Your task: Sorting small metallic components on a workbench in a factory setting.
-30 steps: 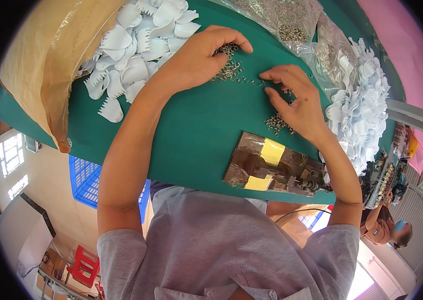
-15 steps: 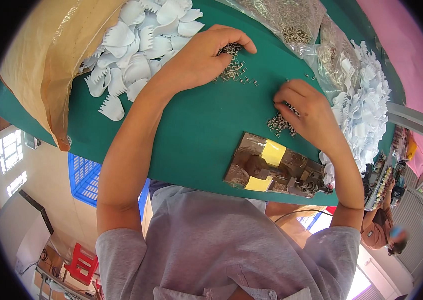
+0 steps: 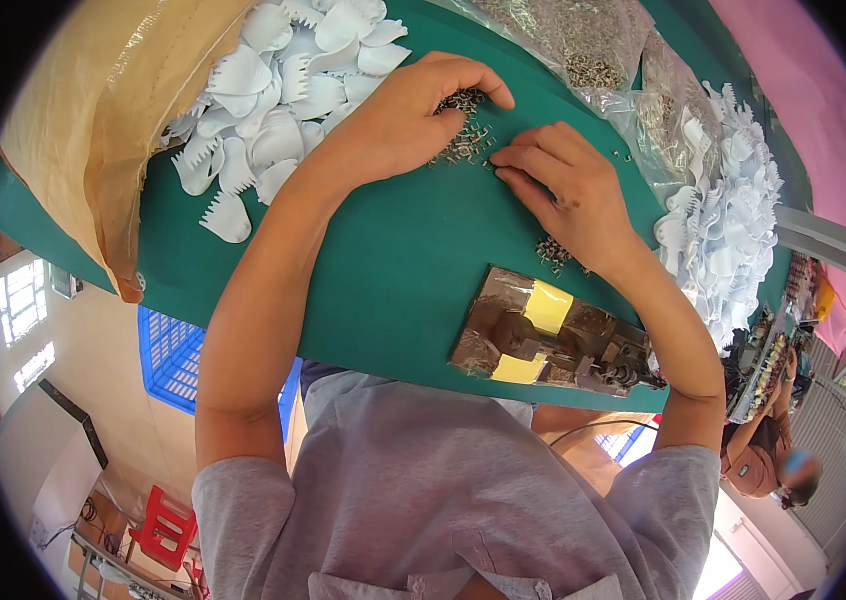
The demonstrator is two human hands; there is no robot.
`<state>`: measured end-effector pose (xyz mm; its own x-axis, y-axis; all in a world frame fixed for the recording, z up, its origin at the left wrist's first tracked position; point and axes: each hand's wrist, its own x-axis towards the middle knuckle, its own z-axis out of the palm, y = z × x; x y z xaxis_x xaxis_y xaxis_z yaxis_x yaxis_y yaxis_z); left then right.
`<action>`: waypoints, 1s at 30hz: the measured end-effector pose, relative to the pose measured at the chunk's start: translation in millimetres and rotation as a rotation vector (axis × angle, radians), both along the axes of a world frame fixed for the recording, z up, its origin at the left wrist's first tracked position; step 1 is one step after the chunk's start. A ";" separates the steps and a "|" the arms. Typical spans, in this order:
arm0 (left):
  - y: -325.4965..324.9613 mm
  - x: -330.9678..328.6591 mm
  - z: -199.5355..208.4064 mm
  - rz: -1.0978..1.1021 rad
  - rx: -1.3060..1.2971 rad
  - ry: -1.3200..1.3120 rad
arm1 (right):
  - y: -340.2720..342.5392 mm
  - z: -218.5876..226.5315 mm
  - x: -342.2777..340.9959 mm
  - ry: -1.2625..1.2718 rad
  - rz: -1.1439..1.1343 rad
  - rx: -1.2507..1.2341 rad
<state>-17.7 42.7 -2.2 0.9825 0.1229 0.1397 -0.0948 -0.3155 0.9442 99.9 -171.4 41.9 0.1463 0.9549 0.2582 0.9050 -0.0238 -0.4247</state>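
Observation:
My left hand [image 3: 406,118] rests on the green table [image 3: 393,250], its thumb and forefinger apart and curved around a pile of small metal clips [image 3: 465,140]. My right hand [image 3: 573,190] is just right of that pile. Its thumb and forefinger are pinched together at the pile's edge; whether a clip is between them is too small to make out. Below its wrist lies a second, smaller heap of metal clips [image 3: 555,252], partly covered by the hand. Nearer my body sits a dark metal fixture [image 3: 503,325] with yellow tape and a small mechanism at its right end.
White toothed plastic pieces [image 3: 278,135] lie heaped at the far left beside a tan sack [image 3: 93,130]. More white pieces [image 3: 728,220] pile up on the right. Clear plastic bags of clips [image 3: 593,70] stand at the back. A blue crate [image 3: 168,360] is below the table's left edge.
My right hand has moved up and left, from the smaller heap to the edge of the pile by my left hand. The left hand has stayed nearly still.

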 end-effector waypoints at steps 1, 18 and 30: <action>0.6 -0.1 -0.7 -0.001 0.005 -0.003 | -1.0 1.0 0.0 0.007 -0.002 -0.003; -0.8 1.9 -0.6 -0.007 -0.006 -0.004 | 15.7 -2.5 8.3 0.140 -0.095 -0.008; -0.3 0.7 -1.8 -0.003 -0.011 0.008 | 14.4 -3.2 6.8 0.276 -0.182 -0.077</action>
